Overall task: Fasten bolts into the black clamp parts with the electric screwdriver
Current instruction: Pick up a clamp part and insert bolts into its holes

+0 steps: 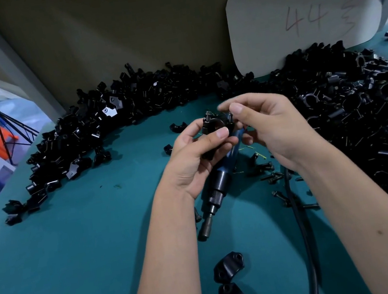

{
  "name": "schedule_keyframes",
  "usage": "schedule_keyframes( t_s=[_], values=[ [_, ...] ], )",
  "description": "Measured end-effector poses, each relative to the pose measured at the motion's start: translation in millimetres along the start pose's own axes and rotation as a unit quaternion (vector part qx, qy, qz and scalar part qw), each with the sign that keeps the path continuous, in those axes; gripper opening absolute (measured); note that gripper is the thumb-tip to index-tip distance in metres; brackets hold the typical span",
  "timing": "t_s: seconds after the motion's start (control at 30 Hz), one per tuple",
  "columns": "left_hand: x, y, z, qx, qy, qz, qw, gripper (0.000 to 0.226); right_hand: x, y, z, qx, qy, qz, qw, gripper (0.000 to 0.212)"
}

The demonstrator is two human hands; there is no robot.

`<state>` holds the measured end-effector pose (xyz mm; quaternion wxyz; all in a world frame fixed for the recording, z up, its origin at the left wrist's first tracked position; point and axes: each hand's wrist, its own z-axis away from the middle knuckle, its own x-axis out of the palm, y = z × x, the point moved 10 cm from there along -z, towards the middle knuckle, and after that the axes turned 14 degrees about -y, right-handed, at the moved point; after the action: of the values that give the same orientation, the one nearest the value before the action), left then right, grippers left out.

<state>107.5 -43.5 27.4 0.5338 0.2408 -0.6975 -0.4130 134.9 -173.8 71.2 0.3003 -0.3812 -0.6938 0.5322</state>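
My left hand grips a black clamp part above the middle of the teal table. My right hand is at the clamp's right side, fingertips curled by it; whether they pinch a bolt is hidden. The electric screwdriver, blue and black, lies on the table under my hands, bit pointing toward me. Its black cable runs along my right forearm. Loose black bolts lie scattered right of the screwdriver.
Large heaps of black clamp parts arc across the back left and the right of the table. Two clamp halves lie near me. A white card marked 44 leans against the back wall. The table edge drops off at left.
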Motion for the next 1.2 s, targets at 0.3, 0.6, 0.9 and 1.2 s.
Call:
schedule_keyframes(
  t_s=[0.3,0.6,0.9,1.2],
  values=[
    [-2.4,-1.6,-2.3,0.000,0.007,-0.005,1.000,0.027,7.4,19.2,1.4,0.050,0.047,-0.093,0.993,0.026],
    [-4.1,0.5,-1.6,0.011,0.015,0.019,1.000,0.021,10.1,13.9,2.5,0.025,0.079,-0.129,0.988,0.018],
    [-5.4,13.9,0.8,0.070,0.062,-0.092,0.991,0.030,-0.1,13.2,7.0,0.000,0.190,-0.057,0.980,0.024],
    [-12.3,21.2,1.0,0.096,0.100,-0.152,0.979,0.030,2.1,20.6,6.4,-0.001,0.179,-0.082,0.980,0.019]
  ],
)
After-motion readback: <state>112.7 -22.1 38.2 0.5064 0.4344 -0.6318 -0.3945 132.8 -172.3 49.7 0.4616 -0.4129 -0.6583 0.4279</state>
